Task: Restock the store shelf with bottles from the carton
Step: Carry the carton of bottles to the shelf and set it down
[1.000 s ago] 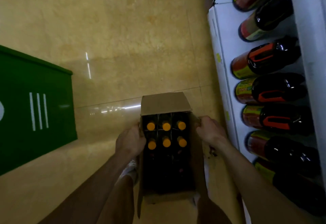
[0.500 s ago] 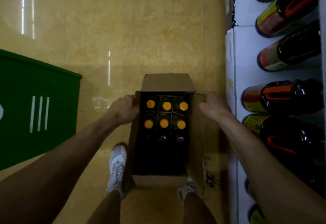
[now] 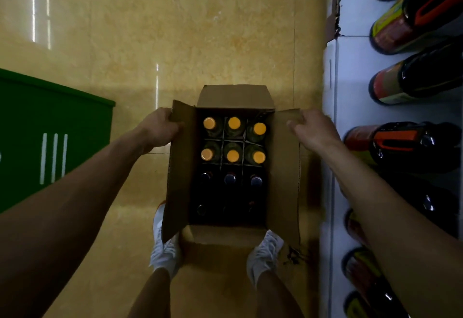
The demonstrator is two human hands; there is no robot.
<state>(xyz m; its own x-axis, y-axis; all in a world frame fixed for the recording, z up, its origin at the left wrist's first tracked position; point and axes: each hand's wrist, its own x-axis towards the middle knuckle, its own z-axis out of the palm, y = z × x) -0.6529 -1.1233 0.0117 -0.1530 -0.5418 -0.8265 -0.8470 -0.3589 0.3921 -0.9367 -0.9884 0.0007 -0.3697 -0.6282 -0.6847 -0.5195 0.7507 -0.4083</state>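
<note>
Carton (image 3: 283,167): open, at my feet, near end between my shoes (image 3: 263,252), just left of the shelf (image 3: 350,79).
Bottles (image 3: 234,122): upright inside; six orange caps far, darker caps nearer.
Left hand (image 3: 157,129): fingers curled round the left flap.
Right hand (image 3: 313,132): gripping the right flap.
Shelf stock: big dark bottles (image 3: 413,144) in a row.
</note>
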